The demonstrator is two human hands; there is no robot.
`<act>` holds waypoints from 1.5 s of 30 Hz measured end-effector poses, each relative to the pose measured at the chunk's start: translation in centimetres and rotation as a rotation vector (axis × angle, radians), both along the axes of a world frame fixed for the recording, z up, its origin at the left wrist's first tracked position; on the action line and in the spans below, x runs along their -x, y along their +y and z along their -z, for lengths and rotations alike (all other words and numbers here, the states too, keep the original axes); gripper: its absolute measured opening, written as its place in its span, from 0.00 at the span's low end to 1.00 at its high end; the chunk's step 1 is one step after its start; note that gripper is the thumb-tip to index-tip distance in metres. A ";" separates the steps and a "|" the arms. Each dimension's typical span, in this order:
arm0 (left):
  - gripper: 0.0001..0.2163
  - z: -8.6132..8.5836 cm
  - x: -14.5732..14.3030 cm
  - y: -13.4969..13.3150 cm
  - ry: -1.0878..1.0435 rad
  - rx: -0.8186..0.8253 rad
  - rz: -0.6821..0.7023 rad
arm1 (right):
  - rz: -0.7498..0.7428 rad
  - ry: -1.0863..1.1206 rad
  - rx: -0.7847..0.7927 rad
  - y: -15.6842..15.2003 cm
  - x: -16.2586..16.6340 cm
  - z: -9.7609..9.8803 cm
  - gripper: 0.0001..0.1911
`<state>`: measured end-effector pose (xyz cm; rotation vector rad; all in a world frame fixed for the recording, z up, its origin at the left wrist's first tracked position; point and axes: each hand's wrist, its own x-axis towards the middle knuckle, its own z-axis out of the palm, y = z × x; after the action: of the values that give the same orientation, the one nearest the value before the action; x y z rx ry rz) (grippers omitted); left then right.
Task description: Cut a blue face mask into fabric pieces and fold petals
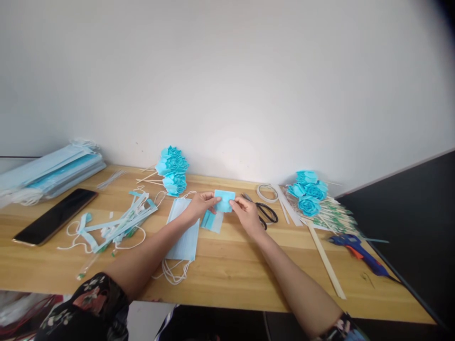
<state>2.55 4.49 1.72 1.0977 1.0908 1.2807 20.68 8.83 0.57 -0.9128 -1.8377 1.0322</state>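
Note:
Both my hands hold a small light-blue piece of mask fabric (224, 200) just above the wooden table (227, 279). My left hand (202, 204) pinches its left edge, and my right hand (246, 213) pinches its right edge. Under the piece lie more cut blue strips (212, 221). A blue face mask (185, 234) with white ear loops lies flat under my left wrist. Black scissors (266, 211) rest just right of my right hand.
Blue fabric roses on sticks lie at the back centre (173, 170) and at the right (308, 192). A blue glue gun (355, 247), a tape roll (267, 192), wooden sticks (325, 260), mask trimmings (117, 225), a black phone (57, 215) and a mask stack (50, 173) share the table.

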 end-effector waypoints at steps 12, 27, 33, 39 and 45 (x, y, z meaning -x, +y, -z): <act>0.16 2.0 0.1 0.5 0.315 -0.158 0.071 | -0.149 0.100 0.133 0.1 -0.3 -0.6 0.15; 0.15 1.9 0.1 0.5 0.161 -0.151 -0.014 | -0.187 0.163 0.280 0.1 0.3 0.4 0.19; 0.14 1.4 0.0 0.4 0.135 -0.173 -0.006 | -0.126 0.110 0.228 0.7 0.1 1.1 0.12; 0.18 1.2 0.4 0.4 0.211 -0.140 -0.076 | 0.007 -0.001 0.076 0.9 -0.5 0.6 0.13; 0.12 0.5 0.5 0.4 0.286 -0.128 -0.143 | 0.046 -0.082 -0.187 0.9 -0.7 0.0 0.07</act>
<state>2.04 4.88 1.25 1.3490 1.3342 1.3482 21.39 9.74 0.52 -0.8910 -1.9351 0.7901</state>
